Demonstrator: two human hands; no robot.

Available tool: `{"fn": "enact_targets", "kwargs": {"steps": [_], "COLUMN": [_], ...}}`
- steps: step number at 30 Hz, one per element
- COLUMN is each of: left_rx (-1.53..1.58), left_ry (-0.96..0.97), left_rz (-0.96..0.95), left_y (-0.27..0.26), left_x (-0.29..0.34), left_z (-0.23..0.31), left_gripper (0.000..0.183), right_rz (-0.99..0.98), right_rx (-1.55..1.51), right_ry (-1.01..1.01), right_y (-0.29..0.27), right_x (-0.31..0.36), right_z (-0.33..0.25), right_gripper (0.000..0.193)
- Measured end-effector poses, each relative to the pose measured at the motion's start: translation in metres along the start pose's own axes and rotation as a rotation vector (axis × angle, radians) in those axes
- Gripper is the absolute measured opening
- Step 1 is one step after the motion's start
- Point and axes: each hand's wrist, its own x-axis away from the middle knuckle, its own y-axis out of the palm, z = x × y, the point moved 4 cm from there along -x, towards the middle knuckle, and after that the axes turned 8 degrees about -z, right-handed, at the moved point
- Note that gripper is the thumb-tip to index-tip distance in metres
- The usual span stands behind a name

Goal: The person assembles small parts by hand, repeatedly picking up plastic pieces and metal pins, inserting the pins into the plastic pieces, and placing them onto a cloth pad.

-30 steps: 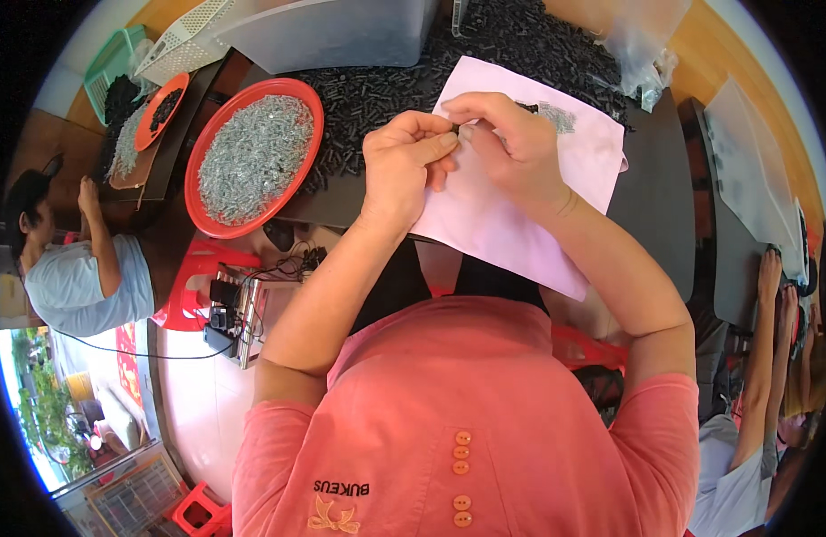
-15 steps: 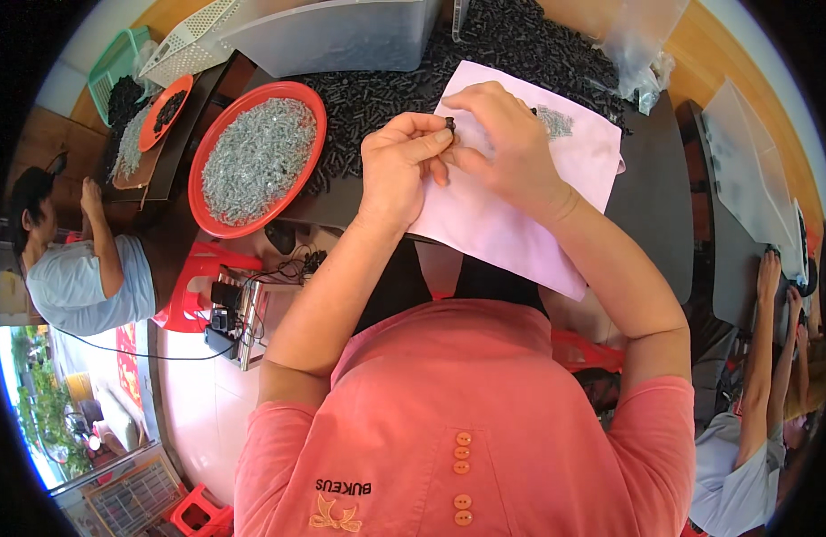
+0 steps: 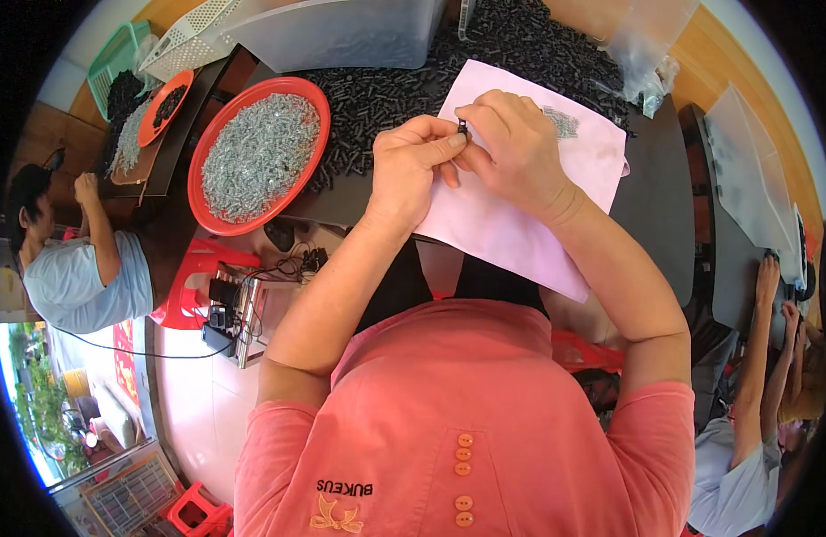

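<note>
My left hand [image 3: 406, 166] pinches a small black plastic piece [image 3: 463, 129] between thumb and forefinger. Against the top of that same piece, the thumb and forefinger of my right hand [image 3: 518, 154] are closed; whether they hold a second tiny part is hidden. Both hands are above a pink cloth [image 3: 547, 224] spread over the table edge and my lap. A small patch of clear pieces [image 3: 561, 123] lies on the cloth, just beyond my right hand.
To the left is a round red tray [image 3: 320, 148] heaped with clear pieces [image 3: 256, 161]. Loose black pieces [image 3: 368, 98] cover the dark table's far part. Behind stands a translucent bin [image 3: 341, 40]. A plastic bag [image 3: 650, 85] lies far right. Other people [image 3: 95, 277] sit on both sides.
My right fingers have come down and closed on the black piece at my left fingertips; before, they were spread apart above it. Both hands shifted slightly right.
</note>
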Motion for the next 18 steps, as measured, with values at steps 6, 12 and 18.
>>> {"fn": "enact_targets", "kwargs": {"steps": [6,12,18], "left_rx": [-0.026,-0.026,-0.051], "left_ry": [-0.038,-0.027,0.101], "left_rz": [-0.055,-0.073,0.029], "left_y": [0.003,0.0,0.001], "left_x": [0.001,0.002,0.005], "left_z": [0.003,-0.002,0.016], "left_gripper": [0.007,0.005,0.005], "right_rz": [0.029,-0.031,-0.057], "right_rx": [0.018,0.059,-0.281], "right_ry": [-0.109,-0.161,0.113], "right_y": [-0.001,0.0,0.01], "right_x": [0.004,0.007,0.004], "right_z": [0.0,-0.009,0.005], "right_gripper": [0.026,0.025,0.029]}}
